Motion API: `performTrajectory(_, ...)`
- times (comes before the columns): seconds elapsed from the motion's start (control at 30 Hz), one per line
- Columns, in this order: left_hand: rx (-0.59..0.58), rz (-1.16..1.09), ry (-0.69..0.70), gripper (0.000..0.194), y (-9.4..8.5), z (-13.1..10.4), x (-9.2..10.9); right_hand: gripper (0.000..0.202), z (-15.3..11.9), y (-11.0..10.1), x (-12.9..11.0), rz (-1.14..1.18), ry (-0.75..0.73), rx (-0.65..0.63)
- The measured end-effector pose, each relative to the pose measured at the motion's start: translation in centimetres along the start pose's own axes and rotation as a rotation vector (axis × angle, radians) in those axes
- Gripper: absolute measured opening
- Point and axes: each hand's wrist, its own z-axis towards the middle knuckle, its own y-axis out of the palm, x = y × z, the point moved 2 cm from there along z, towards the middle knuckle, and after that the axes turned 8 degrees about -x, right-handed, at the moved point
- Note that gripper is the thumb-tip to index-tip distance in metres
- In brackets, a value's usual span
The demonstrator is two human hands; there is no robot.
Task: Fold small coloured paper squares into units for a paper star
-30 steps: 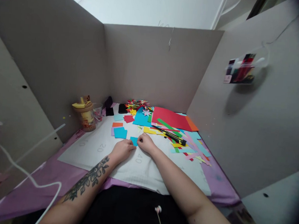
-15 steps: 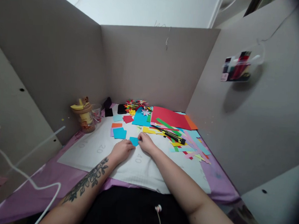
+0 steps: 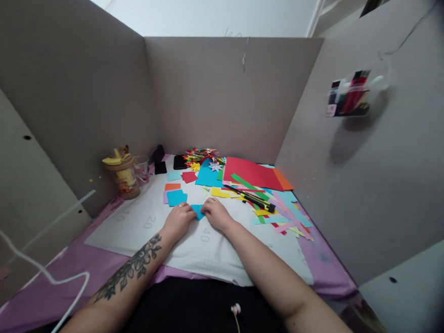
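Observation:
A small blue paper piece (image 3: 197, 212) lies low over the white sheet (image 3: 185, 250), between my two hands. My left hand (image 3: 180, 219) has its fingers closed on the left edge of the paper. The fingers of my right hand (image 3: 214, 212) pinch its right edge. Just beyond my left hand, blue paper squares (image 3: 176, 198) rest partly over purple and orange pieces (image 3: 172, 186). A red square (image 3: 189, 177) and a light blue one (image 3: 174, 175) lie farther back.
Colored strips (image 3: 287, 211) and a black-yellow cutter (image 3: 259, 201) lie at the right, by red sheets (image 3: 254, 173). Folded paper stars (image 3: 202, 156) are piled at the back. A yellow-lidded cup (image 3: 124, 177) stands left. Grey panels (image 3: 223, 95) enclose the table.
My left hand has shifted slightly up and left, and my right hand slightly left. The blue paper between them looks smaller and differently shaped. The view has shifted a little.

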Motion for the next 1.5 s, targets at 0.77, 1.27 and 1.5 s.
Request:
performTrajectory(0.77,-0.055,-0.262,-0.087,0.018,0.1,0.2,-1.1,0.021,-2.4,-2.1,-3.0,-0.410,-0.265,-0.292)
performTrajectory(1.27,-0.187,-0.329,-0.225,0.021,0.3,2.6,-1.7,0.018,-2.3,-2.0,-1.9,-0.234,-0.216,-0.230)
performTrajectory(1.5,-0.216,-0.327,-0.265,0.021,0.1,2.8,-1.6,0.022,-2.3,-1.7,-1.6,-0.240,-0.229,-0.203)
